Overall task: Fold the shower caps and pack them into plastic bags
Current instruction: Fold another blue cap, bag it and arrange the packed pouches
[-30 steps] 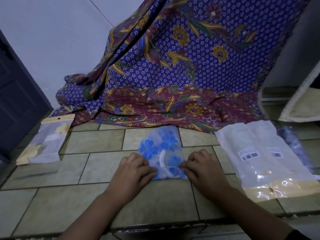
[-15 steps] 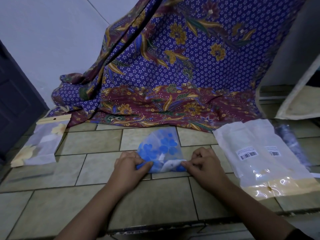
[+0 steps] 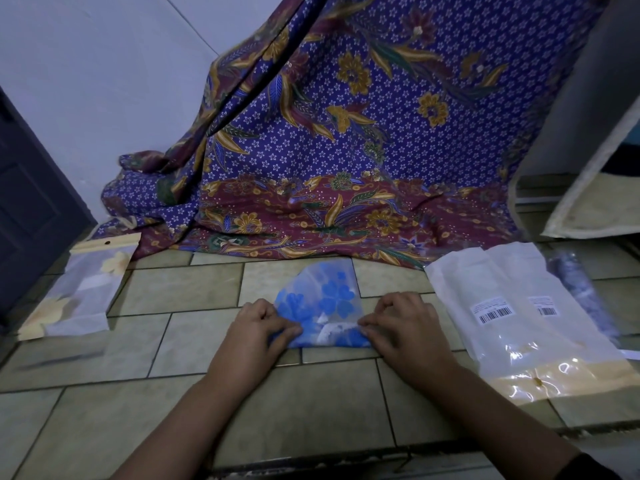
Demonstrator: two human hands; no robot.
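Observation:
A translucent shower cap [image 3: 325, 299] with blue flower prints lies folded into a rough triangle on the tiled floor, its point away from me. My left hand [image 3: 258, 327] pinches its near left corner. My right hand [image 3: 398, 322] pinches the near right corner, fingers curled onto the edge. A stack of clear plastic bags [image 3: 512, 317] with barcode labels and yellow header strips lies to the right of the cap. At the far left lies a packed bag [image 3: 86, 292] holding a cap with pale yellow flowers.
A purple and maroon floral cloth [image 3: 346, 150] hangs behind and spills onto the floor just beyond the cap. A dark door [image 3: 31, 209] stands at left. A leaning pale board [image 3: 588, 188] is at right. Dark wrapped item [image 3: 578, 292] lies beyond the bags.
Both hands folded the cap's near edge, then shifted slightly forward with it; the cap looks narrower and more bunched at its near edge than a second ago.

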